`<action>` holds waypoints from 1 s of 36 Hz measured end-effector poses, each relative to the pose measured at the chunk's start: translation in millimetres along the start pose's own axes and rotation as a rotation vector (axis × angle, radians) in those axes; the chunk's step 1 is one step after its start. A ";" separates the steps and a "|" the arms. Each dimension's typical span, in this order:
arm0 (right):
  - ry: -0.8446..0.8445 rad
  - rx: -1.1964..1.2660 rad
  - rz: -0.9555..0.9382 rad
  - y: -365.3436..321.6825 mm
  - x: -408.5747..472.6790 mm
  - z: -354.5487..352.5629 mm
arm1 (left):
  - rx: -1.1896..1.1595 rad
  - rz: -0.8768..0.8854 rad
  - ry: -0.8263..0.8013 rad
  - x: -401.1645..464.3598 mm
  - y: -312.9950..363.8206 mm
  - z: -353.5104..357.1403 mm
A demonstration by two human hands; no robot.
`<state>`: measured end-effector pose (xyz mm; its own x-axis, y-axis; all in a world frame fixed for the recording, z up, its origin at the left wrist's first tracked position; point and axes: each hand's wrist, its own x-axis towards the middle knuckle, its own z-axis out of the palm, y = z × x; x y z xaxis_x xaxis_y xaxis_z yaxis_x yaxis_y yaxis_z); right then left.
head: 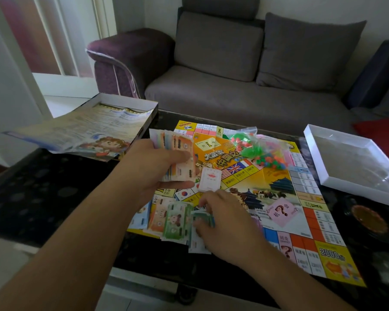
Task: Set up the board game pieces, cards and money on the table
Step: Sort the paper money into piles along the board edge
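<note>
A colourful game board [276, 182] lies open on the dark table [43, 187]. My left hand [153, 167] is raised over the board's left side, shut on a thick stack of play money [177, 153]. My right hand [225, 218] rests low at the board's near left corner, fingers closed on a few blue-green notes [203, 217]. Beside it lie piles of orange and green notes [173, 218]. A small white card deck [210, 178] sits on the board's middle. A clear bag of small coloured pieces [256, 149] lies at the board's far side.
An open box half with a printed rule sheet [81, 129] sits at the table's far left. A white box lid [355, 162] lies at the right. A dark round dish [368, 218] stands near the right edge. A grey sofa [234, 70] runs behind the table.
</note>
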<state>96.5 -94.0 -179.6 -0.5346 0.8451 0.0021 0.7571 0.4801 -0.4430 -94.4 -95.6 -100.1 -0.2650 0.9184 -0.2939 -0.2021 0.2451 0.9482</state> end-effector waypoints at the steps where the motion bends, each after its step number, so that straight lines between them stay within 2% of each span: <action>1: -0.039 -0.012 -0.024 2.8 -3.9 -3.5 | 0.003 -0.001 0.000 -0.2 0.1 0.6; 5: -0.201 -0.082 -0.104 13.3 -17.4 -8.6 | 0.014 0.010 -0.017 -2.0 -0.6 2.9; 18: -0.101 -0.184 -0.164 17.4 -26.7 -2.1 | 0.035 0.020 -0.042 -8.9 -2.9 11.8; 25: -0.244 -0.179 -0.305 4.8 -26.5 10.8 | 0.044 0.022 -0.043 -7.3 -3.1 11.0; 36: -0.261 -0.205 -0.270 11.8 -31.9 6.8 | 0.021 0.023 -0.062 -8.7 -1.3 11.0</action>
<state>119.9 -117.0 -190.9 -0.7807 0.6079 -0.1449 0.6223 0.7348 -0.2699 -81.5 -100.5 -97.5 -0.2104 0.9412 -0.2645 -0.1769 0.2294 0.9571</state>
